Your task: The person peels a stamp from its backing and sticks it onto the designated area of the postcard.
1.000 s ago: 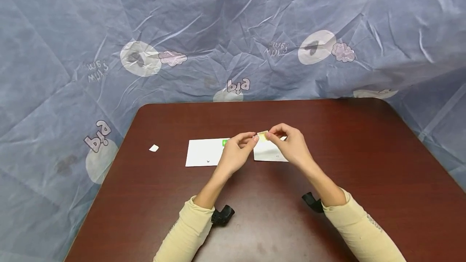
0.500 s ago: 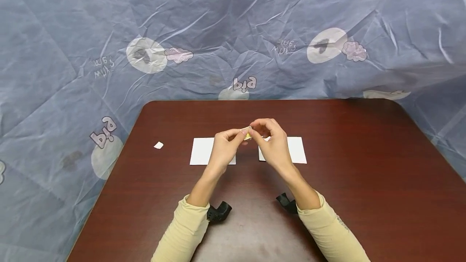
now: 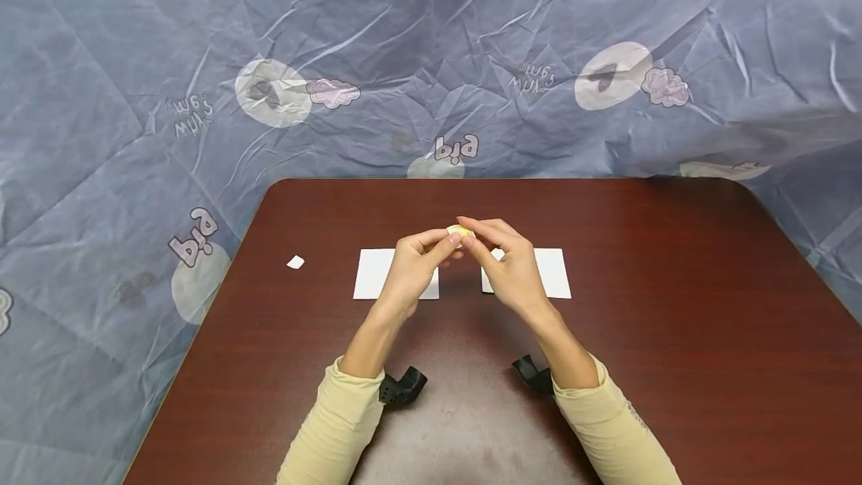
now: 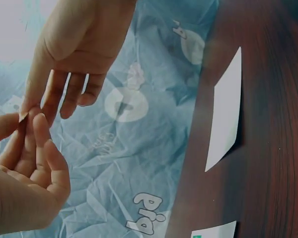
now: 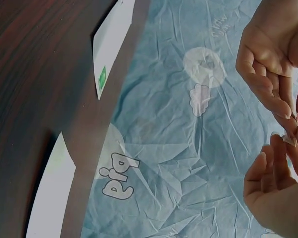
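In the head view a small square sticker or stamp [image 3: 460, 230], white with yellow, is raised above the far half of the table. My left hand [image 3: 413, 266] pinches its left side between thumb and fingers. From the other side my right hand [image 3: 509, 264] pinches it too, the thumbs almost meeting. Both wrist views show the fingertips joined, with a tiny pale corner of the sticker [image 5: 289, 140]. Behind the hands lie two white cards or envelopes, a left one [image 3: 373, 273] and a right one [image 3: 554, 274]. A green stamp-like square [image 5: 103, 78] marks the left card's corner.
A small white paper scrap [image 3: 295, 262] lies on the brown table [image 3: 673, 305], left of the cards. Black devices, left [image 3: 404, 386] and right [image 3: 532, 375], sit at the sleeve cuffs. A blue-grey printed curtain [image 3: 377, 36] hangs behind the table.
The right hand has come left toward the left hand, carrying the sticker between the cards. The left fingers now pinch it as well, and its visible face has tilted.
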`<state>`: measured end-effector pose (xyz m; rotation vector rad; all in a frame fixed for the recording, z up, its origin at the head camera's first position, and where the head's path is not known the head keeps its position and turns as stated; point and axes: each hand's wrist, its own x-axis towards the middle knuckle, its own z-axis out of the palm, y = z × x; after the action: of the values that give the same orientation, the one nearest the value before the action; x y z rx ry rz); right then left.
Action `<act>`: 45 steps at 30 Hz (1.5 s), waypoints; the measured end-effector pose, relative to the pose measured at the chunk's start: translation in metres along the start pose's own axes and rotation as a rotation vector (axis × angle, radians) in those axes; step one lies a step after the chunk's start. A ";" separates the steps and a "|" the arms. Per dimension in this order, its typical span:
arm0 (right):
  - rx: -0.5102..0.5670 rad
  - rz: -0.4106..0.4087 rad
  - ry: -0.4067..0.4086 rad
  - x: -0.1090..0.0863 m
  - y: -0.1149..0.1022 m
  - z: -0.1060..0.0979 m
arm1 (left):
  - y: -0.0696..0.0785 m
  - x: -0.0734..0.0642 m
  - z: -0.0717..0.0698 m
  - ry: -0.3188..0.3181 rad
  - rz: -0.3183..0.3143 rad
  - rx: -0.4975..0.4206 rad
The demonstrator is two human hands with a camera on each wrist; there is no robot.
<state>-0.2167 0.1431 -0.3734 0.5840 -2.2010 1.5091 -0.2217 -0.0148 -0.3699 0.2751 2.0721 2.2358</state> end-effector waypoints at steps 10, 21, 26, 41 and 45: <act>0.031 -0.037 -0.041 -0.002 0.000 -0.001 | -0.002 -0.001 -0.001 -0.007 0.032 -0.043; 0.041 -0.014 -0.008 0.001 -0.004 -0.008 | -0.001 0.001 -0.002 -0.049 0.109 0.006; 0.035 0.017 0.015 0.002 -0.008 -0.011 | -0.002 0.001 -0.003 -0.099 0.147 0.025; -0.149 -0.254 0.068 0.001 0.003 -0.008 | -0.001 -0.002 -0.002 -0.091 0.141 0.139; -0.230 -0.319 -0.009 0.001 0.004 -0.010 | 0.000 -0.001 -0.003 -0.048 0.131 0.161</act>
<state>-0.2190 0.1541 -0.3724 0.8185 -2.1261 1.0777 -0.2214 -0.0183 -0.3706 0.4838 2.2740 2.1087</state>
